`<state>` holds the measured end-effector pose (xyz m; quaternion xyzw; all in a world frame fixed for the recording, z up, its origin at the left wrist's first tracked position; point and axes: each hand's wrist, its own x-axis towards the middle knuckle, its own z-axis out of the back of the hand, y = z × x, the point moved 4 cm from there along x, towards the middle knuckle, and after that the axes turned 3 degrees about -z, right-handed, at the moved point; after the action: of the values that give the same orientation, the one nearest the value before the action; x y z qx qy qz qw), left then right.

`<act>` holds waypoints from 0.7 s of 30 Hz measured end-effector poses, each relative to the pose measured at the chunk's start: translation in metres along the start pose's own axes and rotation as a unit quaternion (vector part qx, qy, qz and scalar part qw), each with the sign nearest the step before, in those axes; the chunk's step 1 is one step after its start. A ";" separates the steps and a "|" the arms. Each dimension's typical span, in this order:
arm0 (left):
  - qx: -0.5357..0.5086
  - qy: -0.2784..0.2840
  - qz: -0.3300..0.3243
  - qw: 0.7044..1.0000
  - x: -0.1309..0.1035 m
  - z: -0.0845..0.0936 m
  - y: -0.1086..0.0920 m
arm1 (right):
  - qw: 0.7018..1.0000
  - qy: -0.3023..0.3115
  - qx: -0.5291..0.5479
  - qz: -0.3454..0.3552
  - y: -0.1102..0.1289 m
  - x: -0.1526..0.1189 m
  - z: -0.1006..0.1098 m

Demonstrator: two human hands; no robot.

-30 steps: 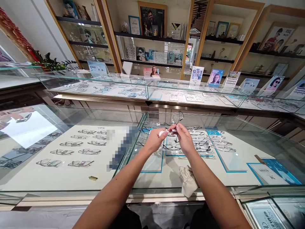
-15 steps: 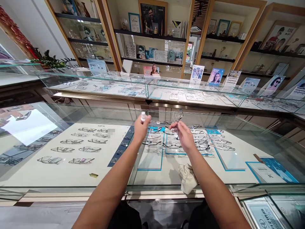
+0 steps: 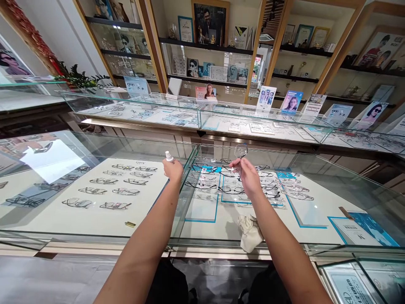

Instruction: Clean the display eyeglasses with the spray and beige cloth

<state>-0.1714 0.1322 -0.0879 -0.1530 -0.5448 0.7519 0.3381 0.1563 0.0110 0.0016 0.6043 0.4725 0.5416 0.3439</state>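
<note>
A crumpled beige cloth [image 3: 249,233] is set near the front edge of the glass-topped counter [image 3: 205,232]. Beneath the glass, rows of eyeglasses [image 3: 91,191] and a small gold tag [image 3: 130,224] are laid out. On the rear counter [image 3: 142,128], upright display cards [image 3: 266,100] are lined up.

The poster [image 3: 210,23] reads "HOYA". A card [image 3: 352,230] in the counter [image 3: 205,231] bears a W-shaped mark. Other print is too small or blurred.

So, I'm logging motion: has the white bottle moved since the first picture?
Yes, the white bottle, in the left hand, went leftward, from right of the glass divider to its left.
</note>
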 end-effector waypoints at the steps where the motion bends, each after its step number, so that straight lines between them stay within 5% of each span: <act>1: 0.004 0.000 -0.001 1.000 0.000 0.000 0.000 | 1.000 0.001 0.004 0.000 0.000 0.000 0.000; 10: 0.026 -0.067 -0.030 0.997 -0.026 0.018 -0.030 | 0.999 -0.012 0.030 -0.006 0.001 0.000 0.004; 13: 0.007 -0.145 -0.183 0.972 -0.055 0.034 -0.067 | 0.998 -0.029 0.051 0.007 0.006 0.003 0.011; 16: -0.059 -0.134 -0.370 0.918 -0.105 0.044 -0.106 | 0.995 -0.060 0.075 0.010 0.009 0.009 0.023; 18: -0.104 -0.027 -0.472 0.875 -0.146 0.045 -0.125 | 0.993 -0.072 0.096 0.014 0.010 0.013 0.031; 19: -0.105 0.092 -0.516 0.845 -0.170 0.040 -0.133 | 0.992 -0.077 0.103 0.017 0.010 0.015 0.035; 21: -0.069 0.379 -0.564 0.731 -0.223 0.029 -0.137 | 0.990 -0.085 0.113 0.021 0.010 0.018 0.040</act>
<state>0.0201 -0.0145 0.0181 -0.1127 -0.4082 0.2631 0.8669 0.1970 0.0286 0.0099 0.6931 0.4870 0.4385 0.3002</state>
